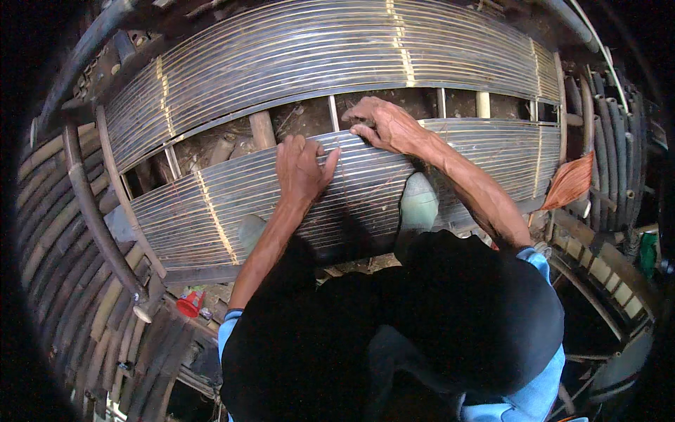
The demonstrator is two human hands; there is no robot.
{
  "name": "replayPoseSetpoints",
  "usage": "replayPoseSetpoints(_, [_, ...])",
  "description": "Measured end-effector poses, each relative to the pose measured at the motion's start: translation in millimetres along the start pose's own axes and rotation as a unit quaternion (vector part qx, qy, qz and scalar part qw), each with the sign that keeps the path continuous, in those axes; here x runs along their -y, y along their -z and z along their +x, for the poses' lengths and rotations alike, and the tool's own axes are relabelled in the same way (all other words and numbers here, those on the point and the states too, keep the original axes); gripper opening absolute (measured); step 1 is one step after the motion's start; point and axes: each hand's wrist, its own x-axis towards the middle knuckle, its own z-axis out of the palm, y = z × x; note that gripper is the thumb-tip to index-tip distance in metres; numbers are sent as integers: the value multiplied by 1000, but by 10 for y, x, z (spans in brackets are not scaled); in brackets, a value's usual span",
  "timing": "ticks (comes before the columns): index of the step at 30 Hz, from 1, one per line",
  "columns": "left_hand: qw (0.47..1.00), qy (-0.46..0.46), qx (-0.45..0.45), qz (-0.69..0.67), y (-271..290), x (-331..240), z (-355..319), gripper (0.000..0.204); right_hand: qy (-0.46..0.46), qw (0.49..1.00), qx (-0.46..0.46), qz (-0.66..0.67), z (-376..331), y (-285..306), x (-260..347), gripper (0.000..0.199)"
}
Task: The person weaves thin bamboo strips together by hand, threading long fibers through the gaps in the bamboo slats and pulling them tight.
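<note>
In front of me a near slatted panel (253, 186) of narrow dark slats with pale gaps lies across a frame. My left hand (302, 169) rests on its far edge, with the fingers bent over the edge and the thumb apart. Farther right, my right hand (390, 128) is at the same edge. Its fingers are loosely bent above the gap beyond, and its thumb is spread near the edge. I see nothing held in it. A far slatted panel (281, 63), crossed by pale bindings (401, 42), lies on the other side of the gap.
Wooden crosspieces (262, 130) span the gap between the panels. Dark poles are stacked at left (53, 218) and right (619, 148). A bundle of orange-red strands (571, 181) hangs by the right end. A red object (190, 304) lies at lower left. My shoe (418, 202) shows at the near panel.
</note>
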Motion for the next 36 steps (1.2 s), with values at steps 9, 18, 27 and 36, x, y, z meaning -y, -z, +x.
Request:
replayPoseSetpoints(9, [859,369,236,-264,227,-69,140,19,-214,969,122,18,-236,68,-330,43])
replayPoseSetpoints(18, [818,448,160,-324,791,18,-244,18,-159,987,-25,14,-253,-168,-218,42])
replayPoseSetpoints(27, [750,493,-45,-439,2422,160,-483,44,-210,958,90,173,-155,88,-507,42])
replayPoseSetpoints(36, [785,401,-322,-346,3409,625,-319,35,-206,964,101,131,110,-89,-504,44])
